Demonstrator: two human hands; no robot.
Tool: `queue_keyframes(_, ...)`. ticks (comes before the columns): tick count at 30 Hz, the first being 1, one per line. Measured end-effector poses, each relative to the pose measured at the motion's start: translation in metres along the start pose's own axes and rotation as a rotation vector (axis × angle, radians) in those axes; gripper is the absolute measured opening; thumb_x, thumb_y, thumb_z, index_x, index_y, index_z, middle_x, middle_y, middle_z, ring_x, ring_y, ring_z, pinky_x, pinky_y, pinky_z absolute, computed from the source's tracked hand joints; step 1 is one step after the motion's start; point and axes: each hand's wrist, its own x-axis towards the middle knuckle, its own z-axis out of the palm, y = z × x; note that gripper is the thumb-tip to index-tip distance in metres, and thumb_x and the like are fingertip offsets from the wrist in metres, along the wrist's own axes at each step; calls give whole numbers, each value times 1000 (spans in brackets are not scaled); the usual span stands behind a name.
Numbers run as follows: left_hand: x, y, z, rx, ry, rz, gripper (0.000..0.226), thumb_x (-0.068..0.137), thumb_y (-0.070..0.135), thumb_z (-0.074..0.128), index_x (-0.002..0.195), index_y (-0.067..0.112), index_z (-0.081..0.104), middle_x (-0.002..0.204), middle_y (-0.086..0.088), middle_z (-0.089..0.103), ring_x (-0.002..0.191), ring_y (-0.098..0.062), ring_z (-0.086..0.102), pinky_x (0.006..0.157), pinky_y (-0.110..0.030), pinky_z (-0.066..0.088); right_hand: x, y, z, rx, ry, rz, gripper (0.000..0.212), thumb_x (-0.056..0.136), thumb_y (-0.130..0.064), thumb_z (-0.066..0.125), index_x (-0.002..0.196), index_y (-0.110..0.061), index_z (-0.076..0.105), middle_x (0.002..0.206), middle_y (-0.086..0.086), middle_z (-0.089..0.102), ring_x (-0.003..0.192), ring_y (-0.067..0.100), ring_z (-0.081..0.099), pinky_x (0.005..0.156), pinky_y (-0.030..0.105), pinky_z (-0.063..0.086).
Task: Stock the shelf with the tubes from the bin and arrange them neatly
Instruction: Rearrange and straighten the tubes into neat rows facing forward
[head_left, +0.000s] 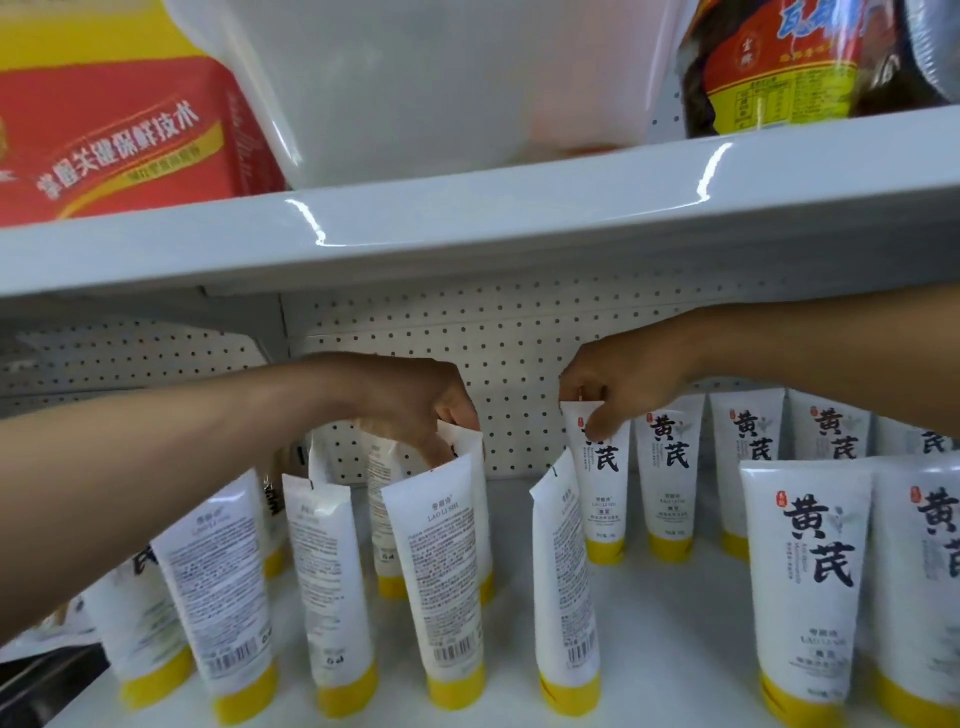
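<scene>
Head view, lower shelf (665, 623) of a pegboard-backed (519, 364) unit. White tubes stood on their yellow caps, crimped ends up. Those at the right (800, 571) faced forward in rows. Those at the left (218, 587) showed their printed backs and leaned at differing angles. The bin was out of view.

The right hand (623, 384) pinched the flat crimp of one upright tube (602, 483) in the back row, thumb and fingertips clamped together on the seal, cap resting on the shelf. A turned tube (563, 571) stood just in front of it.

The left hand (415, 405) reached in with fingers curled downward at the tops of a front tube (441, 561) and the one directly behind it. Whether the fingers were closed on either could not be told.

Handling, as judged: the tubes appeared light, with soft, squeezable walls and smooth, probably slippery skins. The stiff crimp was the surest hold for turning or lifting. Grasping mid-body would likely dent the wall. Balanced on narrow caps and set close together, they would probably tip at a nudge.

Above, the upper shelf edge (467, 228) carried a red carton (119, 130), a white bag (441, 78) and a dark packet (779, 62).
</scene>
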Motion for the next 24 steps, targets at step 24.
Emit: queue_keyframes(24,41,46,-2,-187,61,34,30,83,15,75,111,6,70,103,-6,74,89,-20,72,81,-33,60,11,6,13,78,56,-22,9,89,-17,63,90,-9,61,78,-1,59,66,9,51,57,19,39)
